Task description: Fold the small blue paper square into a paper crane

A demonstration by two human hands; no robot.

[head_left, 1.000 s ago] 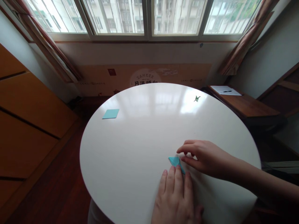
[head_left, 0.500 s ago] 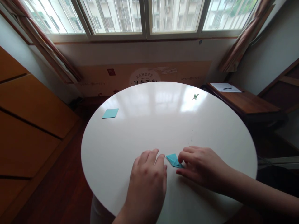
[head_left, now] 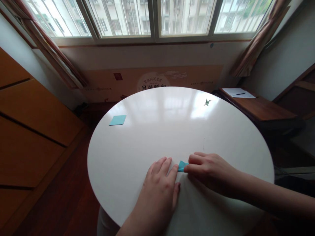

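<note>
A small piece of folded blue origami paper [head_left: 182, 166] lies near the front middle of the white round table [head_left: 152, 141]. My right hand [head_left: 209, 172] is closed on its right side, thumb and fingers pinching it and hiding that part. My left hand [head_left: 161, 186] rests palm down on the tabletop. Its fingers are stretched out, and the index fingertip meets the left corner of the folded paper. The left thumb lies apart, below the paper.
Flat blue paper squares [head_left: 117, 120] lie at the table's left side. Toward the back right stands a small green origami figure [head_left: 207, 102]. Beyond the right edge, a wooden side table [head_left: 273, 109] holds a white sheet [head_left: 237, 93] with a pen.
My right thumb has closed on the folded paper, which now shows a smaller part. The left fingers have spread and come down beside its left corner. The whole view has shifted slightly.
</note>
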